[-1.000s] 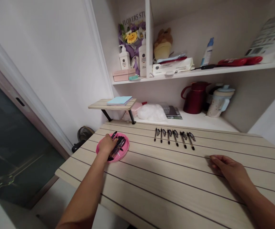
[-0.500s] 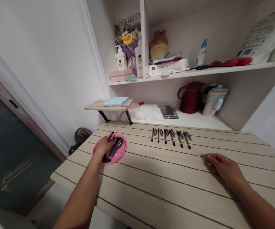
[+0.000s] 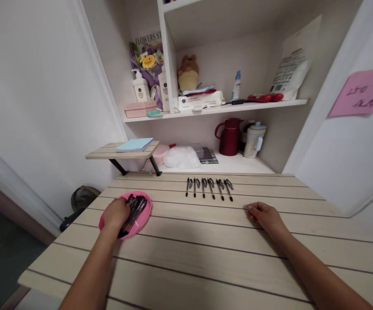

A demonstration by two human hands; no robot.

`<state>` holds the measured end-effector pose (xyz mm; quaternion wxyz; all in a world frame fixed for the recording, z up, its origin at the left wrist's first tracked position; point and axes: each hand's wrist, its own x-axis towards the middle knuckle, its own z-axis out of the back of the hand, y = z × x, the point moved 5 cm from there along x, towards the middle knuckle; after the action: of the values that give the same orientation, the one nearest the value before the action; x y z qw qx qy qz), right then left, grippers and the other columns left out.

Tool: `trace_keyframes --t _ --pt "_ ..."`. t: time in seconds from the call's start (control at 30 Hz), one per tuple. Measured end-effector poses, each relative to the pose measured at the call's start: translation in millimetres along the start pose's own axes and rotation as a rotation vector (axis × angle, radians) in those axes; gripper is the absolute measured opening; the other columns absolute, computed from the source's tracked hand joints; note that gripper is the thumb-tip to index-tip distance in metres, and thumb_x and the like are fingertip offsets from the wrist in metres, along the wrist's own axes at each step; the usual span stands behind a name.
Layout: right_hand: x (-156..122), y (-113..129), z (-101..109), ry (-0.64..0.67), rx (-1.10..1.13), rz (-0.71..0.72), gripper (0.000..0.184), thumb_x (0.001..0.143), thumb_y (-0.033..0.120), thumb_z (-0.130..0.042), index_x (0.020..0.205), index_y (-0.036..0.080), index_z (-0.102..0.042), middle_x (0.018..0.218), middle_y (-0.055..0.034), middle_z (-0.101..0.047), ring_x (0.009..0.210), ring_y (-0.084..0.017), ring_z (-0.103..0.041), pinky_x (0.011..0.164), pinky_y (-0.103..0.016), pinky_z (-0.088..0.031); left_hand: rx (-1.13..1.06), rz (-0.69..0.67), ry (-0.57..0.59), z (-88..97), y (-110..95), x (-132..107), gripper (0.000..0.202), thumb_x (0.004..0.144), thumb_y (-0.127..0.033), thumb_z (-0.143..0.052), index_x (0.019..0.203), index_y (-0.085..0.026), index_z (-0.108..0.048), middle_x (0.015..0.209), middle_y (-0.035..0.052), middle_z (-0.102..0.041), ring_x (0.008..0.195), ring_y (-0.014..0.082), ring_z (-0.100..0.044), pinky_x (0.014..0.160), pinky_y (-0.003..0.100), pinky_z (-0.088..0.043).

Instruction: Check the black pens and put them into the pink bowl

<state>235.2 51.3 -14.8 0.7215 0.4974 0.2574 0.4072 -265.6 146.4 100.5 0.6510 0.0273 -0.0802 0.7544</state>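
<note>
My left hand (image 3: 117,213) reaches into a round pink tray (image 3: 147,215) at the left of the table, over a heap of black pens (image 3: 136,209). Its fingertips are hidden behind the hand and among the pens, so a hold does not show. To the right, my right hand (image 3: 264,217) rests low over the tabletop, thumb and fingers pressed together, with nothing visible in them. Further back, several slim black pens (image 3: 203,188) lie in a row, each beside a small dark clear-looking piece like a cap (image 3: 211,183).
A small raised stand (image 3: 104,151) with blue paper (image 3: 135,144) is at the back left. Behind the table are a white plastic bag (image 3: 181,157), a red jug (image 3: 230,137) and a pale tumbler (image 3: 254,140). A shelf (image 3: 254,106) overhangs them.
The view has swung right, bringing a pink note on the right wall into sight. My left hand is still at the tray; a pen end seen above its fingers earlier no longer shows.
</note>
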Motion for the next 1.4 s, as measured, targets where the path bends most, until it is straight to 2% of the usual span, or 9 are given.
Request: trace_keyframes --t 0.17,0.3,0.43,0.6,0.73,0.87,1.03,1.2,1.4 --pt "16 35 -13 0.002 -0.517 0.153 0.021 0.071 0.033 -0.050 0.057 0.019 -0.058 0.055 -0.0050 -0.063 0.055 -0.017 -0.057 0.053 -0.026 -0.037 -0.173 -0.236 -0.175 11.9 -59 -21 0.026 0.080 -0.026 -0.040 0.095 -0.014 -0.058 0.099 0.0141 -0.060 0.096 0.0261 -0.053 0.083 0.036 -0.039" --pt "27 53 -37 -0.025 -0.602 0.141 0.023 0.070 0.037 -0.052 0.067 0.016 -0.061 0.070 -0.0133 -0.066 0.069 -0.023 -0.060 0.058 -0.028 -0.038 -0.399 -0.509 -0.111 0.2 -136 -50 0.019 0.078 -0.023 -0.045 0.090 -0.019 -0.060 0.096 0.0048 -0.062 0.094 0.0173 -0.054 0.086 0.027 -0.039" --pt "37 61 -50 -0.049 -0.632 0.111 0.021 0.070 0.030 -0.052 0.076 0.013 -0.061 0.076 -0.0183 -0.065 0.071 -0.025 -0.061 0.057 -0.029 -0.037 -0.919 -0.574 0.263 -34.6 -206 -74 0.017 0.072 -0.021 -0.051 0.084 -0.017 -0.062 0.088 0.0071 -0.062 0.082 0.0168 -0.057 0.076 0.029 -0.044" --pt "18 69 -55 -0.011 -0.525 0.177 0.018 0.074 0.027 -0.045 0.068 0.016 -0.058 0.067 -0.0094 -0.064 0.063 -0.018 -0.057 0.057 -0.026 -0.037 -1.429 -0.186 0.729 -84.3 -259 -87 0.031 0.072 -0.032 -0.054 0.098 -0.015 -0.055 0.085 0.0084 -0.061 0.076 0.0162 -0.058 0.067 0.029 -0.045" --pt "-24 72 -67 0.197 -0.197 0.314 0.022 0.073 0.033 -0.046 0.057 0.019 -0.050 0.055 -0.0005 -0.056 0.053 -0.013 -0.049 0.052 -0.023 -0.035 -1.843 -0.051 0.762 -97.8 -273 -88 0.041 0.069 -0.044 -0.059 0.098 -0.015 -0.051 0.090 0.0097 -0.061 0.083 0.0168 -0.059 0.075 0.029 -0.043" --pt "-29 66 -61 0.333 -0.065 0.259 0.027 0.071 0.040 -0.051 0.055 0.019 -0.047 0.049 0.0035 -0.049 0.047 -0.011 -0.041 0.046 -0.022 -0.030 -2.053 -0.019 0.810 -102.1 -275 -94 0.034 0.064 -0.042 -0.064 0.081 -0.016 -0.050 0.066 0.0028 -0.057 0.068 0.0168 -0.060 0.067 0.029 -0.044" --pt "-19 73 -42 -0.004 -0.028 0.217 0.030 0.075 0.042 -0.046 0.055 0.020 -0.046 0.047 0.0022 -0.045 0.047 -0.013 -0.040 0.048 -0.026 -0.031 -2.080 0.236 0.689 -108.1 -270 -105 0.028 0.070 -0.043 -0.055 0.082 -0.019 -0.046 0.054 -0.0046 -0.049 0.039 0.0090 -0.047 0.042 0.021 -0.035" --pt "-53 78 -71 0.108 0.001 0.320 0.029 0.081 0.043 -0.038 0.067 0.020 -0.049 0.059 0.0000 -0.054 0.058 -0.015 -0.049 0.056 -0.026 -0.038 -2.082 0.285 0.646 -108.6 -266 -98 0.028 0.072 -0.044 -0.054 0.081 -0.018 -0.048 0.053 -0.0062 -0.047 0.030 0.0018 -0.027 0.035 0.017 -0.019" --pt "24 58 -35 -0.110 -0.436 0.205 0.020 0.075 0.035 -0.047 0.079 0.017 -0.055 0.070 -0.0057 -0.062 0.066 -0.018 -0.054 0.060 -0.027 -0.038 -2.108 0.297 0.683 -110.5 -268 -89 0.044 0.071 -0.060 -0.050 0.073 -0.015 -0.048 0.056 -0.0035 -0.048 0.034 0.0016 -0.031 0.038 0.017 -0.021"
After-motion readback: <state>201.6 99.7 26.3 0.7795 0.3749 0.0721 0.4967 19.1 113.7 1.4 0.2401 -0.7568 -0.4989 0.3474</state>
